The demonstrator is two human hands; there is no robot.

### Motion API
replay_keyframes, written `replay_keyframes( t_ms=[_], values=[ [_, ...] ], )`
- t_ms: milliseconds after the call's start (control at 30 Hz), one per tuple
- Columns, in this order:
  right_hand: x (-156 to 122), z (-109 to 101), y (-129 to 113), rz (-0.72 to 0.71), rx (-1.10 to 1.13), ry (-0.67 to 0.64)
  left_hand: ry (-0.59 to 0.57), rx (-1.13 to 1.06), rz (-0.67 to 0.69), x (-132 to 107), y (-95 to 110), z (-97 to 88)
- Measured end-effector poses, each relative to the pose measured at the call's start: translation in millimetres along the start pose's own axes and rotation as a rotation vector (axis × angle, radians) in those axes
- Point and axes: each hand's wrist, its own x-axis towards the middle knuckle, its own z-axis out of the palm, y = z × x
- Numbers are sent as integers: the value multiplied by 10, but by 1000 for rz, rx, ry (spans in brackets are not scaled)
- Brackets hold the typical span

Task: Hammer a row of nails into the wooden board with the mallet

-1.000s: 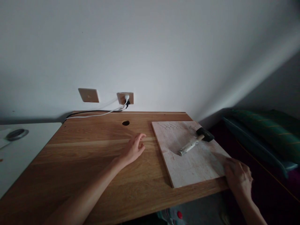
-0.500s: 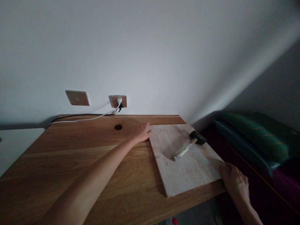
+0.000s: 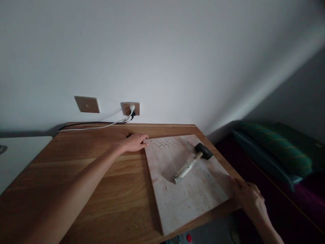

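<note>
A pale square board (image 3: 188, 189) lies on the right part of a wooden desk (image 3: 88, 176). On it rests a mallet (image 3: 191, 162) with a black head and a whitish handle. My left hand (image 3: 134, 142) reaches across the desk and grips the board's far left corner, fingers curled on its edge. My right hand (image 3: 247, 197) holds the board's near right corner at the desk's right edge, fingers bent over it.
A white wall rises behind the desk, with a switch plate (image 3: 86, 104) and a socket (image 3: 130, 108) from which white and black cables (image 3: 93, 126) run left. A white surface (image 3: 17, 156) adjoins the desk on the left. Green and dark cushions (image 3: 276, 149) lie at right.
My left hand went from the bare desk to the board's far left corner. The board has since slid left and turned on the desk, mallet riding on it, with my right hand on its near corner.
</note>
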Motion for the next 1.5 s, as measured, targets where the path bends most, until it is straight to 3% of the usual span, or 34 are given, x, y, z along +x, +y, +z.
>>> replay_keyframes(
  t_ms=[167,333,467,567,700,1100,1500],
  values=[
    [-348,-78,-449,-133,152,-48,-39,-89,-82,-559,-386,-314],
    [-778,-69,-1046,-191,275,-53,-50,3,-246,-1071,-739,-643],
    [-1011,-100,-1433,-193,356,-183,-95,31,-319,-1319,-988,-854],
    [-1092,-145,-1587,-198,391,-232,-92,38,-353,-1414,-1147,-921],
    [-1103,-183,-1630,-185,387,-233,-60,32,-361,-1454,-1243,-902],
    [-1128,-244,-1732,-138,443,-225,-67,16,-346,-1451,-1241,-866],
    [-1149,-253,-1582,-184,404,-217,-89,77,-378,-1467,-1153,-878]
  ],
)
